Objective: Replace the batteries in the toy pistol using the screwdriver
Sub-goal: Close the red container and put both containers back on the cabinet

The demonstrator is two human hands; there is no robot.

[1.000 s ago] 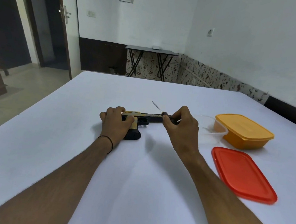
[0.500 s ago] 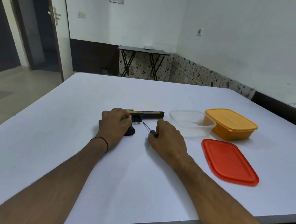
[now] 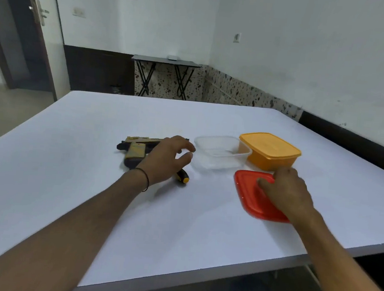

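Observation:
The black and tan toy pistol (image 3: 136, 149) lies flat on the white table (image 3: 89, 182), left of centre. My left hand (image 3: 167, 159) hovers over its barrel end with fingers spread, holding nothing, reaching toward the clear container (image 3: 220, 154). The screwdriver's black and yellow handle (image 3: 182, 176) pokes out from under that hand; its shaft is hidden. My right hand (image 3: 286, 192) rests on the red lid (image 3: 249, 199), fingers curled over its far edge; whether it grips it is unclear.
An orange lidded container (image 3: 270, 150) stands behind the red lid, touching the clear one. The table's near edge runs close below my forearms. A small black folding table (image 3: 165, 72) stands by the far wall, and a door is at the left.
My right hand let go of the screwdriver and moved right onto the red lid. My left hand lifted off the pistol grip and moved right, toward the clear container. The view shifted left.

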